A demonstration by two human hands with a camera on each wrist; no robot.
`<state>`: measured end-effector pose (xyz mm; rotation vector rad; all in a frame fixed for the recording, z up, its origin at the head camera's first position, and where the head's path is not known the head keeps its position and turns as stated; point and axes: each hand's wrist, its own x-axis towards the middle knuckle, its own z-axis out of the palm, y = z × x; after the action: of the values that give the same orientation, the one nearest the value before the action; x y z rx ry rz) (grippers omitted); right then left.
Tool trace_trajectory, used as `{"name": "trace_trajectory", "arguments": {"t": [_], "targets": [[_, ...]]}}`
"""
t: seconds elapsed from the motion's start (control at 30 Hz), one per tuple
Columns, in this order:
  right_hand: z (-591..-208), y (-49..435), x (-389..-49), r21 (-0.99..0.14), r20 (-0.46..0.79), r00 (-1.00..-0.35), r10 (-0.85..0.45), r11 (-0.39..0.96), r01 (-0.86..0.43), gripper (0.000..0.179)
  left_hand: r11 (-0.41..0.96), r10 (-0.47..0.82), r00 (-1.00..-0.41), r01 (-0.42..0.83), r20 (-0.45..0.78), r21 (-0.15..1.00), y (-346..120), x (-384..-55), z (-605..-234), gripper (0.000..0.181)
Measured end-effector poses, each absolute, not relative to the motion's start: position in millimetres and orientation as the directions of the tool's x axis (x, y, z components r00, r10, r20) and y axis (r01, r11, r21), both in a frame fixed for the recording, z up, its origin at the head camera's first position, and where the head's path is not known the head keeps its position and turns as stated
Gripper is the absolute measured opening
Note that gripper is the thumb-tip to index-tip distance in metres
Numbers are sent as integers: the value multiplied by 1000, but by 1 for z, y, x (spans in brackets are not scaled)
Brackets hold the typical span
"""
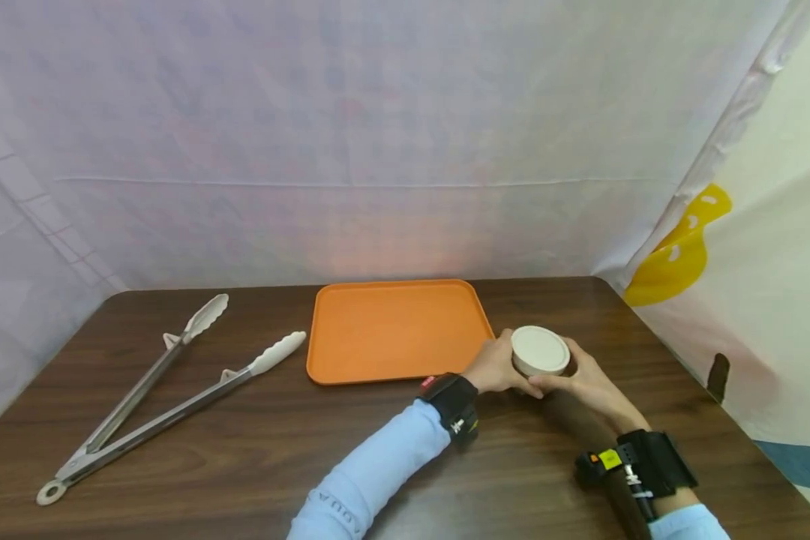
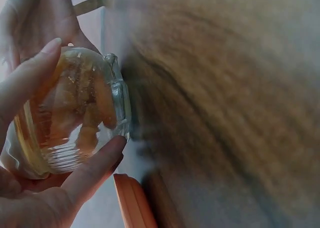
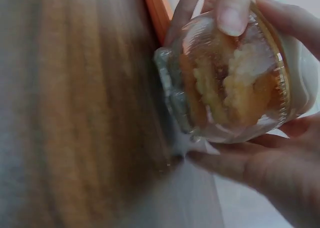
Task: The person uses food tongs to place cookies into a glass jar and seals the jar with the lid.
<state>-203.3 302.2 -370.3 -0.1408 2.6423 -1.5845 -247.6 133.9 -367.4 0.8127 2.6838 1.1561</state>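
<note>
A glass jar with a white lid [image 1: 540, 349] stands upright between both hands, over the right part of the table. My left hand [image 1: 496, 366] grips its left side and my right hand [image 1: 590, 382] holds its right side, with the thumbs near each other at the front. Through the clear wall of the jar [image 2: 82, 113] amber contents show in the left wrist view. Pale, lumpy pieces appear inside the jar [image 3: 225, 83] in the right wrist view. Whether its base touches the table cannot be told.
An orange tray [image 1: 398, 330] lies at the back middle of the dark wooden table [image 1: 243, 465], just left of the jar. Long metal tongs [image 1: 155, 412] with pale tips lie spread at the left. A pale cloth [image 1: 351, 150] hangs behind the table.
</note>
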Motion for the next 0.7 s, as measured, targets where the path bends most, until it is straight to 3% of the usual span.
{"name": "trace_trajectory", "arguments": {"t": [0.4, 0.6, 0.7], "targets": [[-379, 311, -212, -867, -38, -992, -123, 497, -28, 80, 617, 478, -875, 402, 84, 676, 139, -250, -370, 86], [-371, 319, -210, -867, -55, -986, -154, 497, -30, 82, 560, 589, -808, 420, 13, 714, 126, -255, -363, 85], [-355, 321, -209, -846, 55, -992, -111, 524, -105, 76, 495, 646, -763, 408, -11, 767, 104, -262, -349, 76]]}}
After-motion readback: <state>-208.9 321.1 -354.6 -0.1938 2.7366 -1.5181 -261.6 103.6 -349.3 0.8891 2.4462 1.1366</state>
